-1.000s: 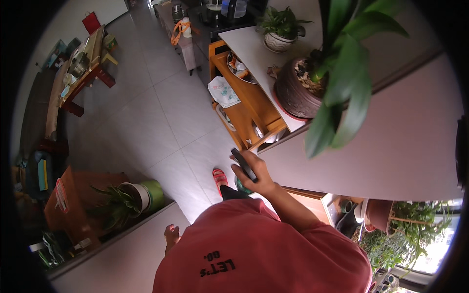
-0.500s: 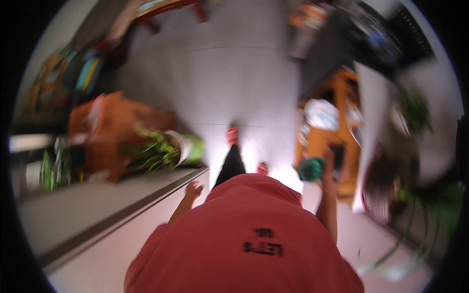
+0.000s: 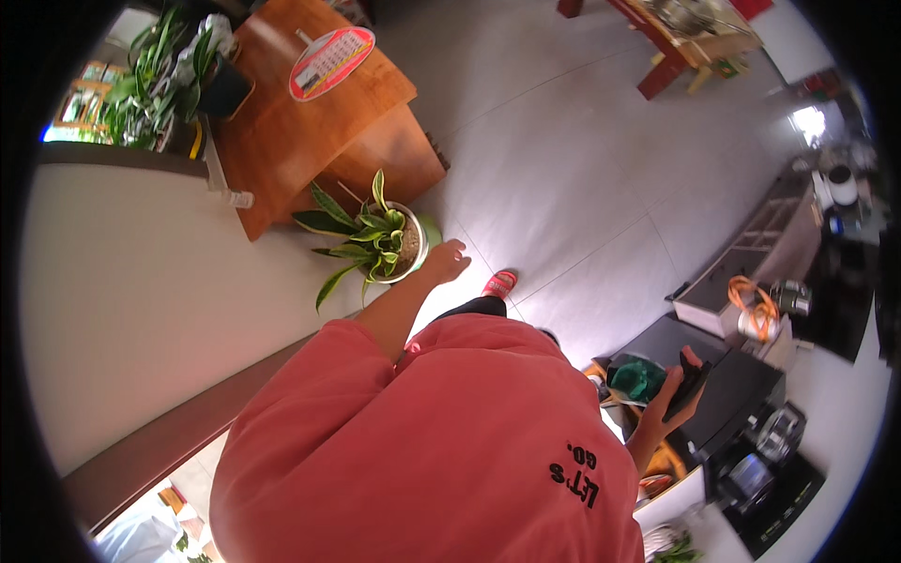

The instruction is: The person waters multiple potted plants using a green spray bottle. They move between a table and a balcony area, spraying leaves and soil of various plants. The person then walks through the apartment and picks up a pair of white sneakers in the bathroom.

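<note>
My left hand [image 3: 449, 262] reaches forward beside a white-and-green pot [image 3: 427, 239] holding a snake plant [image 3: 368, 233] with yellow-edged leaves. Its fingers are loosely bent and apart, with nothing in them. Out to the right, my right hand [image 3: 668, 405] is closed around a dark flat object [image 3: 690, 387], perhaps a phone, though its kind is not certain. Against the thumb side of the same hand is a green see-through rounded container [image 3: 638, 377]; its lower part is hidden, and how it is gripped is not clear.
An orange-brown wooden cabinet [image 3: 310, 122] carries a red-rimmed hand fan [image 3: 331, 64]. Potted plants stand at the far left. On the right are a black-topped unit [image 3: 723, 375], a counter with an orange-handled item [image 3: 754, 308] and a black cooktop [image 3: 784, 502]. A red-legged table [image 3: 666, 52] stands ahead.
My view has swung to the left, bringing the wooden cabinet and snake plant closer. My left arm has extended forward to beside the pot. The green container stays with my right hand.
</note>
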### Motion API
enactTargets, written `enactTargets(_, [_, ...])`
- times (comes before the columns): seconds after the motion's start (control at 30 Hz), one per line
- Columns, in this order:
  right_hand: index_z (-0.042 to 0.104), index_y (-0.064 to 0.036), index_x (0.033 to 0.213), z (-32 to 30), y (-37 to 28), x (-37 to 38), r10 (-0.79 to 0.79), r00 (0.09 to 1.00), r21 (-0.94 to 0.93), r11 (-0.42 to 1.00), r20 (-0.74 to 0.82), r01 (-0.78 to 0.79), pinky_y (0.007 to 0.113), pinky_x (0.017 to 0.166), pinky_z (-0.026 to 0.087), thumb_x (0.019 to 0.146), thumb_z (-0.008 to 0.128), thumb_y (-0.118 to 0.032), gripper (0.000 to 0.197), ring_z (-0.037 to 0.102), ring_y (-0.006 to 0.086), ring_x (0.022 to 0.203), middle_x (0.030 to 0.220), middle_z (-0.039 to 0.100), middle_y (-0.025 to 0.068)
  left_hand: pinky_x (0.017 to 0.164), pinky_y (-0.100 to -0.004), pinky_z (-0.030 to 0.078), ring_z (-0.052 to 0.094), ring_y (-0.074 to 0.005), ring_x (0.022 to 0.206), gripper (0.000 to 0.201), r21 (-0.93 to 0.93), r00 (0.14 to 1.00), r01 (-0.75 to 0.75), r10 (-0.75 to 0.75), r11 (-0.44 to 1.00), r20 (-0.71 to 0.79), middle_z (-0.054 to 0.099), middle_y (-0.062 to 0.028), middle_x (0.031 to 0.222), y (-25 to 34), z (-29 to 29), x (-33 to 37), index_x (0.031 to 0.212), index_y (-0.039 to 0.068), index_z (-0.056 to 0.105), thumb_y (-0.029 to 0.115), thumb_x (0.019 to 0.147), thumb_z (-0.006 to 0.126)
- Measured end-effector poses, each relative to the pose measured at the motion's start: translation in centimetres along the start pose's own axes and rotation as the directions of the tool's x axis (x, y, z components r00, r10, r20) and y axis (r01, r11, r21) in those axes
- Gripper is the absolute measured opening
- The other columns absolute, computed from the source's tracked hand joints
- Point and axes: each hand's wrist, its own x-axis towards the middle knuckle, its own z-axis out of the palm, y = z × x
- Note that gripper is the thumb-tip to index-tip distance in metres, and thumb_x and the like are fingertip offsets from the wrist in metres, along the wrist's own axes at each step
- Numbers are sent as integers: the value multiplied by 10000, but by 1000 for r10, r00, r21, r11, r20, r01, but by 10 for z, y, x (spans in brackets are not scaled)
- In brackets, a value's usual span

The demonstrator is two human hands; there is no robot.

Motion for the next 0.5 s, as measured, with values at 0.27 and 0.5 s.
enactTargets(0.27, [565, 37, 1154, 109, -31, 173, -194, 906, 98, 981, 376, 169, 275, 763, 463, 936, 526, -182, 311, 561, 166, 863, 1097, 601, 106, 882, -390, 483, 619, -310, 995, 427, -40, 793, 610, -610, 792, 17, 655, -148, 1057, -43, -14, -3, 1075, 53, 627, 374, 793, 616])
enactTargets(0.5, [570, 22, 1113, 211, -69, 300, -469, 469, 358, 881, 749, 310, 309, 816, 476, 823, 597, -31, 296, 615, 231, 954, 1062, 628, 137, 550, -325, 524, 610, -192, 610, 382, -559, 479, 702, -873, 440, -86, 653, -133, 863, -14, 19, -45, 1070, 10, 607, 267, 795, 673])
